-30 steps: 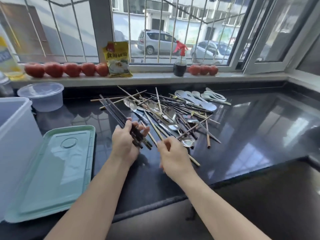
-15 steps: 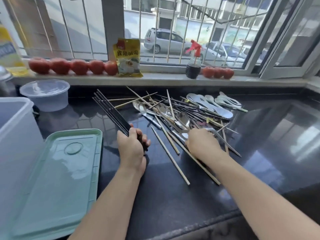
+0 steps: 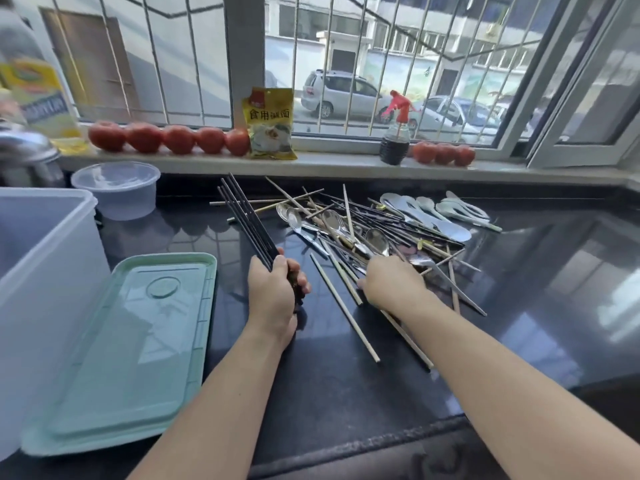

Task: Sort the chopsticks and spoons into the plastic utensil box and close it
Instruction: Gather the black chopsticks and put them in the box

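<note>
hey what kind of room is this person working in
Most likely a home kitchen: a dark stone countertop strewn with chopsticks and spoons, tomatoes lining the windowsill, and a dark sauce bottle beside them.

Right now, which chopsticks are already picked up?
The black chopsticks, bundled in the left hand; the wooden ones lie loose on the counter.

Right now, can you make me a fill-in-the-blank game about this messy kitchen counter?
1. The left hand grips a bundle of ____ chopsticks.
2. The green lid lies flat on the ____, beside the plastic utensil box.
3. The right hand reaches into the pile of chopsticks and ____.
4. The red ____ sit in a row on the windowsill.

Missing words: black; counter; spoons; tomatoes
</note>
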`<act>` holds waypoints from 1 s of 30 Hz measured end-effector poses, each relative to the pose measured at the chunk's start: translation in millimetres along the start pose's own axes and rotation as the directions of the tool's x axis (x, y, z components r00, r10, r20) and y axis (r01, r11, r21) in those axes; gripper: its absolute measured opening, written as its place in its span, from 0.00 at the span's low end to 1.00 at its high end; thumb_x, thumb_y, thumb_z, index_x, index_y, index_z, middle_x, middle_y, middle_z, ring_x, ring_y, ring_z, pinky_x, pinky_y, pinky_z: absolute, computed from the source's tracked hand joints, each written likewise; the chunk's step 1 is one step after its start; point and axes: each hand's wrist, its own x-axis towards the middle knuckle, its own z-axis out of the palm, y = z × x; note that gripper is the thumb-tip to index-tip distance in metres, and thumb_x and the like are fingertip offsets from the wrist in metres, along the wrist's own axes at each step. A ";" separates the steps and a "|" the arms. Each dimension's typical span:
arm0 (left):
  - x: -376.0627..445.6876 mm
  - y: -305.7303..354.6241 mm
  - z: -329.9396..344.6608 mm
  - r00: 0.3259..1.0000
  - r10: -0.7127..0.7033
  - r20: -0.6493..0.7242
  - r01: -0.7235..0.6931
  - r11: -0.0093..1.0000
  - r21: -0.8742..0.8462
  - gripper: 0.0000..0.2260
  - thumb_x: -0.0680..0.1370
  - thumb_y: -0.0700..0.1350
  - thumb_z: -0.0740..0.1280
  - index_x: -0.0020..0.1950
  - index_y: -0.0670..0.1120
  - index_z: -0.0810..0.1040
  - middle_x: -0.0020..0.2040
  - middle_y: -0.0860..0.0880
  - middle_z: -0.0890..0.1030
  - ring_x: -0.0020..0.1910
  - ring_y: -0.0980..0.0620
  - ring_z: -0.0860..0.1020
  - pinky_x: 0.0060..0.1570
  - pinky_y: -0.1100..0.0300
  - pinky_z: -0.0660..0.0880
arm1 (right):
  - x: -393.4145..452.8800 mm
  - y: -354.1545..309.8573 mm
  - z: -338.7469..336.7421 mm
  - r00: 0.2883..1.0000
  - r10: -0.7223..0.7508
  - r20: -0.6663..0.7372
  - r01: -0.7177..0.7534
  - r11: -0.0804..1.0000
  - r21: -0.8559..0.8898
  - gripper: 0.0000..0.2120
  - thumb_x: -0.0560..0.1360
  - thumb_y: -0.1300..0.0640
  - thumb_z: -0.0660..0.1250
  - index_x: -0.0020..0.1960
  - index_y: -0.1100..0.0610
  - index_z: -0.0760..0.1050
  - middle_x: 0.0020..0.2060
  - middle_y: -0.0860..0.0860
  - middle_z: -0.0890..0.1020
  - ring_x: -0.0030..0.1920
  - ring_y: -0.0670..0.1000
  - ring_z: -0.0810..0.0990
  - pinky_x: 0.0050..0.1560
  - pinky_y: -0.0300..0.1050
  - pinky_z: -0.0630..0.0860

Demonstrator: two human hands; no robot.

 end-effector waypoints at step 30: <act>6.0 2.6 2.6 0.998 -0.037 0.059 0.034 0.998 0.051 0.04 0.86 0.38 0.55 0.56 0.43 0.69 0.38 0.46 0.73 0.30 0.51 0.70 0.29 0.55 0.70 | 21.0 -5.2 -9.0 0.998 -0.037 -0.058 0.051 0.962 0.267 0.04 0.76 0.59 0.60 0.47 0.57 0.73 0.48 0.58 0.80 0.48 0.61 0.78 0.44 0.48 0.71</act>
